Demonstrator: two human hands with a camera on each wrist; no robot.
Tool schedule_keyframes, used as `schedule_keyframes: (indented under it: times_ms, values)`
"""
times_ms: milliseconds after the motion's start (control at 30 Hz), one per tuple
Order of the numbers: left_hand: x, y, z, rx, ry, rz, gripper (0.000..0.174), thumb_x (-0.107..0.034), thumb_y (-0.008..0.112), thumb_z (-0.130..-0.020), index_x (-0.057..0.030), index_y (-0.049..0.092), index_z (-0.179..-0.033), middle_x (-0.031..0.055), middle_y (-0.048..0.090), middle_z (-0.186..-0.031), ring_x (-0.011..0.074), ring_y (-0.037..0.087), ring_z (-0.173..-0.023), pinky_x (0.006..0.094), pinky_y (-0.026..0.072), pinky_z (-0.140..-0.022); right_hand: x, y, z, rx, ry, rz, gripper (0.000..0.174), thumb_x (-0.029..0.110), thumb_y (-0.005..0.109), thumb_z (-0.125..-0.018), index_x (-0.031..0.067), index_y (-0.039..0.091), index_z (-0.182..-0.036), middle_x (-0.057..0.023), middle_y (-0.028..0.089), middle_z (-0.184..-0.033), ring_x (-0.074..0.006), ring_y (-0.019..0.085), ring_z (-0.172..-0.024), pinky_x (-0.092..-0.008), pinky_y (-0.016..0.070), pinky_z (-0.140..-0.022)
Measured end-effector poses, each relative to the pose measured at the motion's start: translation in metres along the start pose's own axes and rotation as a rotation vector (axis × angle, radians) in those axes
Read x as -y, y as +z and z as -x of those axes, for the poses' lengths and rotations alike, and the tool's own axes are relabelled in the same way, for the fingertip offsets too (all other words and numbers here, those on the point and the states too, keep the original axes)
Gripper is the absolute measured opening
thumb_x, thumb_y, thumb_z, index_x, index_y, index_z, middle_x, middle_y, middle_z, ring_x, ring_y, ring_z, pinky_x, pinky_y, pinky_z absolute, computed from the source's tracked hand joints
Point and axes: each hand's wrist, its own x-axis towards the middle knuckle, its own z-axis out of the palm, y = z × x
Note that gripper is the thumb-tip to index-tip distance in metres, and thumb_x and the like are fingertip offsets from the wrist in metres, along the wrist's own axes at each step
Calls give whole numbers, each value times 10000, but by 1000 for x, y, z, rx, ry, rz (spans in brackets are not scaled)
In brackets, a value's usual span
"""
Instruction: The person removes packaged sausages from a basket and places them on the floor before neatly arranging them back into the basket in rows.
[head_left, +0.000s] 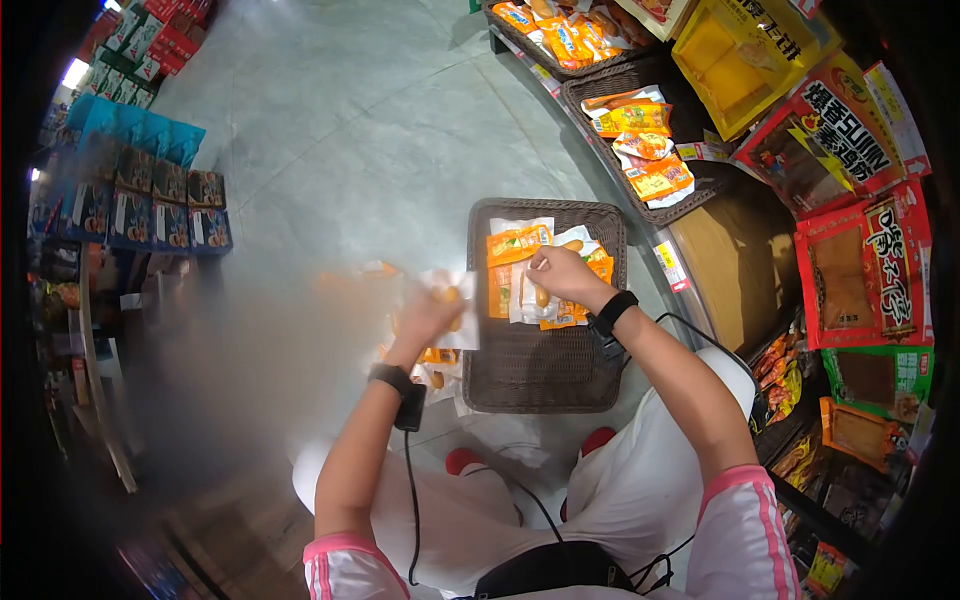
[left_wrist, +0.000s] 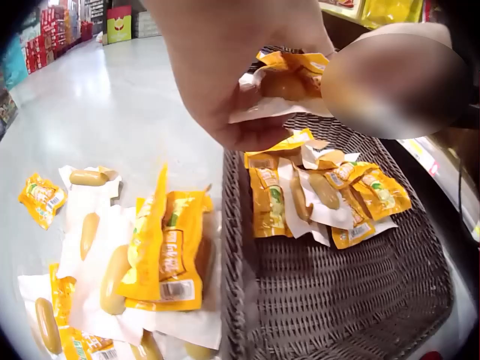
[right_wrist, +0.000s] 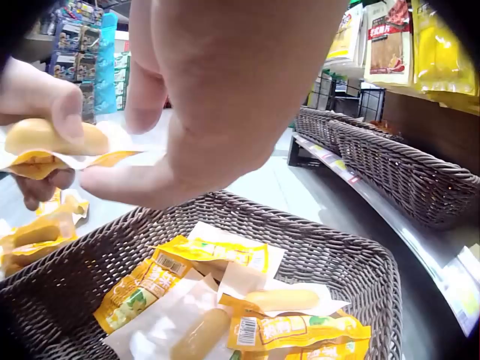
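Shop aisle, pale tiled floor; a wicker basket stands on it in front of a crouching person. The head view alone shows the layout: stacked boxes well to the left, and shelf baskets with hanging goods close along the right. Only the left wrist view shows the loose packets heaped on the floor against the basket's left wall. Only the right wrist view shows the basket's far rim and the shelf edge beyond it. The left hand is raised just outside the basket's left edge, fingers and thumb clamped on a white-and-orange snack packet with a yellow sausage-shaped piece inside. The right hand hovers over the basket packets, which are clustered at the far end. In the right wrist view its fingers are loosely extended with nothing between them. The held packet sits level with the right hand, near it but apart. The near half of the basket floor is bare weave. Open floor lies ahead and to the left; the shelving bounds the right.
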Motion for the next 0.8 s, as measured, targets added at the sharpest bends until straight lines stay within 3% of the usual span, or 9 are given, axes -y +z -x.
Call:
schedule_keyframes:
  times_ms: [100, 233, 333, 433, 500, 567, 633, 733, 800]
  values:
    - [54, -9, -7, -45, -36, -106, 805, -458, 695, -718, 163, 342, -1089, 309, 615, -931, 380, 643, -886, 386, 517, -740, -3, -11, 3, -31, 22, 230, 248, 202, 600, -804, -16, 630, -920, -228, 643, -874, -344, 641, -933, -404, 498, -781]
    - [48, -27, 12, 27, -212, -17, 803, -444, 662, -752, 163, 289, -1122, 314, 626, -918, 420, 630, -906, 411, 511, -752, -13, -23, 12, -153, 273, 445, 232, 138, 550, -803, -16, 624, -959, -249, 636, -980, -360, 622, -981, -414, 503, -819]
    - [45, -26, 16, 122, -208, -73, 782, -423, 619, -789, 153, 272, -1188, 303, 618, -973, 418, 616, -938, 430, 496, -789, -35, -28, 13, -287, 450, 555, 270, 100, 536, -798, -43, 579, -1023, -269, 613, -1071, -373, 610, -1004, -421, 500, -846]
    - [58, -17, 5, 126, -86, -426, 731, -388, 602, -805, 94, 304, -1268, 282, 557, -1115, 397, 554, -1052, 453, 469, -850, -60, -32, 14, -347, 504, 522, 319, 84, 534, -801, -65, 526, -1083, -286, 588, -1126, -390, 592, -1038, -426, 489, -876]
    - [69, 4, 1, -91, -27, -537, 672, -352, 618, -791, 29, 377, -1289, 254, 487, -1203, 380, 482, -1134, 462, 445, -892, -91, -29, 14, -309, 501, 444, 339, 75, 532, -805, -69, 497, -1110, -288, 586, -1128, -400, 581, -1058, -425, 480, -893]
    - [60, 13, 4, -307, 197, -584, 511, -259, 616, -780, -9, 468, -1200, 215, 490, -1179, 349, 481, -1106, 449, 441, -873, -98, -26, 13, -337, 592, 352, 316, 91, 524, -827, -66, 492, -1099, -287, 585, -1133, -416, 572, -1069, -436, 462, -916]
    - [43, 20, 6, -519, 589, -558, 246, -109, 596, -772, -20, 579, -1000, 167, 567, -1043, 305, 552, -969, 413, 459, -794, -108, -19, 10, -369, 643, 330, 300, 106, 501, -850, -60, 489, -1100, -282, 588, -1134, -418, 568, -1076, -447, 459, -917]
    - [31, 38, 10, -2, 689, -375, 405, -120, 646, -730, -2, 543, -1103, 204, 468, -1257, 338, 455, -1157, 430, 420, -901, -114, -19, 6, -413, 670, 328, 282, 129, 447, -888, -43, 491, -1108, -277, 590, -1133, -420, 571, -1070, -463, 461, -910]
    - [34, 53, 24, 46, 598, -388, 576, -169, 687, -696, 3, 511, -1216, 260, 378, -1358, 382, 427, -1210, 437, 389, -976, -123, -20, 3, -427, 628, 356, 306, 98, 517, -844, -69, 467, -1095, -311, 591, -1080, -437, 580, -1031, -463, 481, -874]
